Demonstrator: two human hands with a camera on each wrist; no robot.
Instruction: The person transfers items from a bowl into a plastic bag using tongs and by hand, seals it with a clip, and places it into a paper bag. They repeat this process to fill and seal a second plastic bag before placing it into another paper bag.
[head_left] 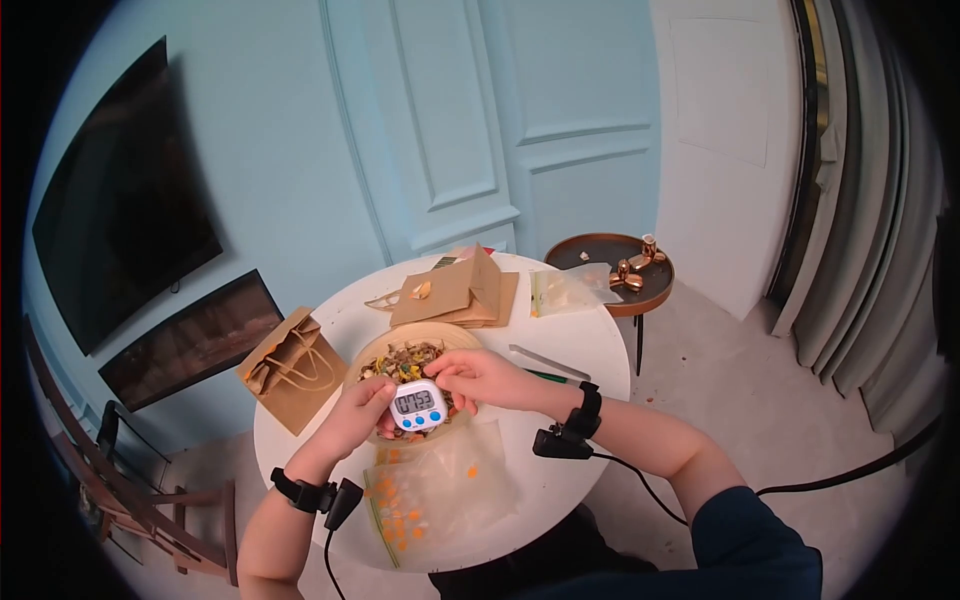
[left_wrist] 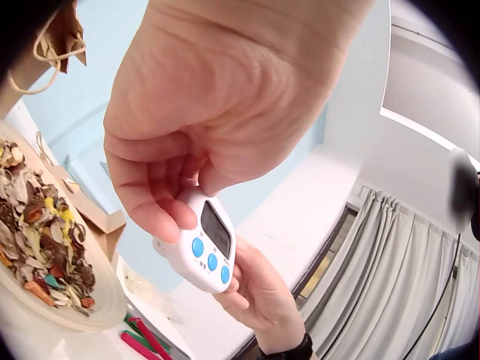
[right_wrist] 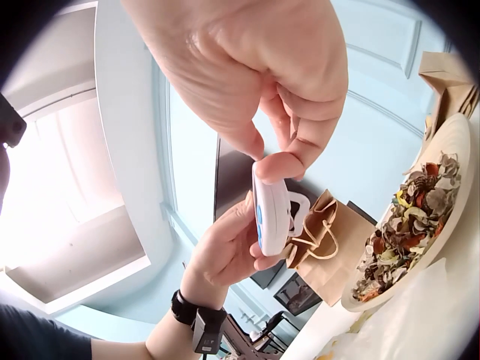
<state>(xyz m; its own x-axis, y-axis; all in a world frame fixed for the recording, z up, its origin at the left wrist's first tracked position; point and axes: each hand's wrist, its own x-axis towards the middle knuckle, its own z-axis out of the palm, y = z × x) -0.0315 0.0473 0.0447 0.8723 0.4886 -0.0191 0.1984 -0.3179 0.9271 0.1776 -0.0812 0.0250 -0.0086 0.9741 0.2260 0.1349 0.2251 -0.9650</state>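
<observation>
A white timer point(head_left: 418, 403) with blue buttons and a dark-digit display is held up above the round table, over a plate of dried mixed pieces point(head_left: 405, 360). My left hand point(head_left: 355, 415) pinches its left edge between thumb and fingers. On its right upper edge, the thumb and fingers of my right hand point(head_left: 490, 380) grip it. The left wrist view shows the timer point(left_wrist: 206, 244) tilted, buttons toward the camera, with the left hand point(left_wrist: 217, 105) at its top. In the right wrist view the timer point(right_wrist: 271, 210) is edge-on, a loop-like stand at its back, under the right hand point(right_wrist: 255, 82).
Zip bags point(head_left: 440, 495) with orange pieces lie at the table's near side. Brown paper bags point(head_left: 455, 295) lie at the back, another paper bag point(head_left: 292, 370) at the left. A clear bag point(head_left: 570, 292) and tweezers point(head_left: 548, 361) are right. A side table point(head_left: 655, 290) holds shiny figures.
</observation>
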